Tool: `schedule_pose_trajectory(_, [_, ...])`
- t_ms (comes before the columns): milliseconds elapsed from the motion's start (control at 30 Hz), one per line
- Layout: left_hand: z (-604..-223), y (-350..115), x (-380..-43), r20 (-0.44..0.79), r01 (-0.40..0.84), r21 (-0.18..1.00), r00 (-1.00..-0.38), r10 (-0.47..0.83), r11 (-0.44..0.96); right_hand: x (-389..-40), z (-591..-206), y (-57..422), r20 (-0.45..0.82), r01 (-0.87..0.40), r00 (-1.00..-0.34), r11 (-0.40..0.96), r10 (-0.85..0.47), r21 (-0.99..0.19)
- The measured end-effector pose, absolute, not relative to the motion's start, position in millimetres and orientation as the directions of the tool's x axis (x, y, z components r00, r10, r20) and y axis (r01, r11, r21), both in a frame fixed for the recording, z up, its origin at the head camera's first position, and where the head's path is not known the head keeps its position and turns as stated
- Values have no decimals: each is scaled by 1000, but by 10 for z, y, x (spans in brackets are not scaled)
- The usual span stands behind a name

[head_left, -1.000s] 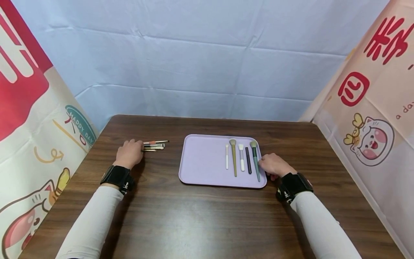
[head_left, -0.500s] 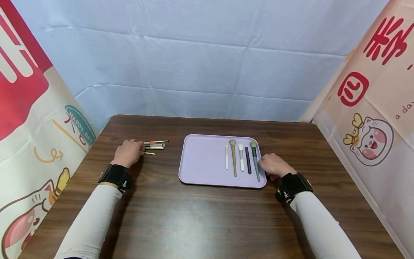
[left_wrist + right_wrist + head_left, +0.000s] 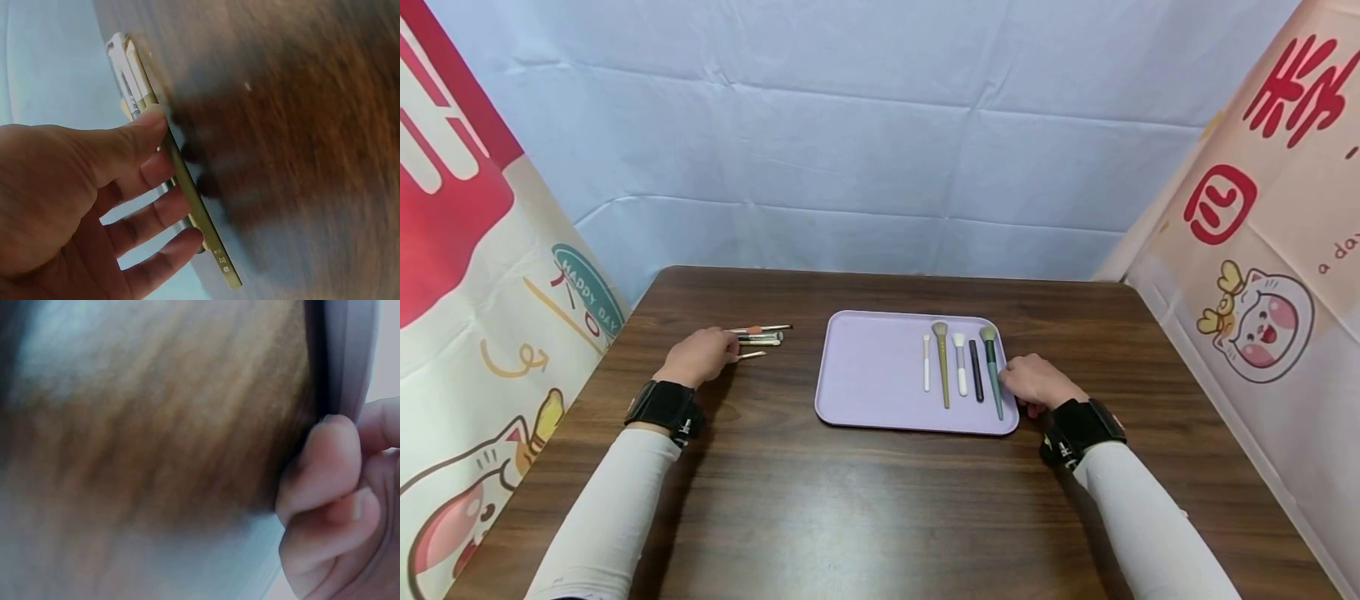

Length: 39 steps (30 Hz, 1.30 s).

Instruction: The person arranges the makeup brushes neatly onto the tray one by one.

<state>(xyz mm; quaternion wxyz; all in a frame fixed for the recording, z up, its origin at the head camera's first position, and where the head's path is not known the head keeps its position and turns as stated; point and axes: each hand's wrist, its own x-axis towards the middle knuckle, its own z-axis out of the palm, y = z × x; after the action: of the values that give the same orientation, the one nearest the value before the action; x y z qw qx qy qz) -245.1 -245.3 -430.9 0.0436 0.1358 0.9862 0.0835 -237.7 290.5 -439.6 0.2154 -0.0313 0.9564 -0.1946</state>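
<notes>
My left hand (image 3: 696,357) is low over the table at the left. Its thumb and fingers pinch a slim makeup brush with an olive-green handle (image 3: 199,203), whose pale tip points right in the head view. Just beyond the hand lie several more makeup brushes (image 3: 762,337), their left ends partly hidden by the fingers. My right hand (image 3: 1037,383) holds the right rim of a lilac tray (image 3: 865,375), with fingers curled against the edge in the right wrist view. On the tray's right half several makeup brushes lie side by side, the outermost a green one (image 3: 992,367).
A brown wooden table (image 3: 835,517) carries everything. Behind it hangs a pale blue cloth (image 3: 850,150), and printed cloths stand at the left (image 3: 497,333) and right (image 3: 1247,275). Each wrist wears a black strap.
My left hand has shifted slightly and drawn one brush toward the near side, apart from the other brushes in the group. The right hand and tray stay put.
</notes>
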Motion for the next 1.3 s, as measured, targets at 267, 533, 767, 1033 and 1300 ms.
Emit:
schedule_pose_trajectory(267, [-4238,-2390,-2468,-88,259,200,-956,281,945,-2395,-4393,2919,-409,34,-902,922,-137,-385])
schedule_pose_trajectory(533, [-4134,-2294,-2470,-112,267,187,-950,290,945,-2400,-4388,2926,-411,41,-902,921,-133,-387])
schedule_pose_trajectory(767, [-4112,-2194,-2454,-103,299,224,-939,327,928,-2394,-4404,2922,-406,38,-904,922,-132,-384])
schedule_pose_trajectory(1033, [-4135,-2050,-2437,-87,299,260,-940,330,918,-2395,-4433,2934,-407,29,-902,921,-143,-389])
schedule_pose_trajectory(1300, [-4143,-1876,-2490,-81,294,237,-944,320,926,-2385,-4427,2932,-384,12,-911,921,-150,-389])
